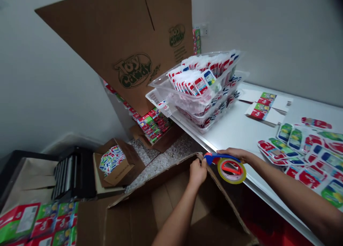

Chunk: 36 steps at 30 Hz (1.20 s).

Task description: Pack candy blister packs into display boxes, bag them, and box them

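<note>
The left hand (197,172) has its fingers curled tight over the top edge of a flap of the open brown cardboard box (171,206), pinching it. Just right of those fingers, the right hand (237,155) is clamped around the blue handle of one blue-and-red tape dispenser with a yellowish tape roll (230,169), its nose touching the same flap. Beyond the fingers, three stacked clear plastic trays of candy packets (198,92) sit on the white table (235,128).
</note>
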Available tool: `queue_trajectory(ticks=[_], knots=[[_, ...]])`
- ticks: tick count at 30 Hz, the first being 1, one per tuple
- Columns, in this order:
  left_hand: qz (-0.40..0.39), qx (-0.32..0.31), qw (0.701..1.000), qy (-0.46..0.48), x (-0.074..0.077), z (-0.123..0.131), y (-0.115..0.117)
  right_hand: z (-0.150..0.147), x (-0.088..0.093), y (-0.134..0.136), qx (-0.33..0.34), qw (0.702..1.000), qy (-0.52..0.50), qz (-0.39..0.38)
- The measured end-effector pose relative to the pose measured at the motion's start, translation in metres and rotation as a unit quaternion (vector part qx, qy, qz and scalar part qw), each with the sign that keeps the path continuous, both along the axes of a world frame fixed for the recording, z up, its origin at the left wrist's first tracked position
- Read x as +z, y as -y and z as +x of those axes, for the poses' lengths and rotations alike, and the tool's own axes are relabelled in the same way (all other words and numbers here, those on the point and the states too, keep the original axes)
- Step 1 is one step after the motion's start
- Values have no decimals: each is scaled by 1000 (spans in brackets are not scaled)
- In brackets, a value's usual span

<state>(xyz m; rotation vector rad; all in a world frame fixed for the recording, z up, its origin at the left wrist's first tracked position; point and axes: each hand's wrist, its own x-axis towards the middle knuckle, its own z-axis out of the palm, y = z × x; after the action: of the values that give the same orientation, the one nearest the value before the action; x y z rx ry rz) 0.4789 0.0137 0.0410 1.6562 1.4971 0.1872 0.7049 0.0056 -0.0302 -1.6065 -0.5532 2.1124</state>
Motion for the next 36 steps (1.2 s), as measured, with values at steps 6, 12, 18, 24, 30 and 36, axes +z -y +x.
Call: queue_trajectory(ticks=[6,12,18,24,30,36], knots=[[100,-133,984,-63,2,11,-1,15,-15,9,-21,1000,-7,13],[186,-249,939,-145,19,4,-23,11,-22,12,-29,998,-58,19],[260,-451,838,-165,19,14,-65,11,-28,3,-30,996,-83,8],[238,-543,785,-177,9,17,-91,36,-11,51,-85,991,-95,-25],[241,-516,793,-218,6,23,-97,44,6,205,-243,962,-72,-105],[272,-456,808,-256,0,13,-103,-63,25,357,-383,906,-100,-150]])
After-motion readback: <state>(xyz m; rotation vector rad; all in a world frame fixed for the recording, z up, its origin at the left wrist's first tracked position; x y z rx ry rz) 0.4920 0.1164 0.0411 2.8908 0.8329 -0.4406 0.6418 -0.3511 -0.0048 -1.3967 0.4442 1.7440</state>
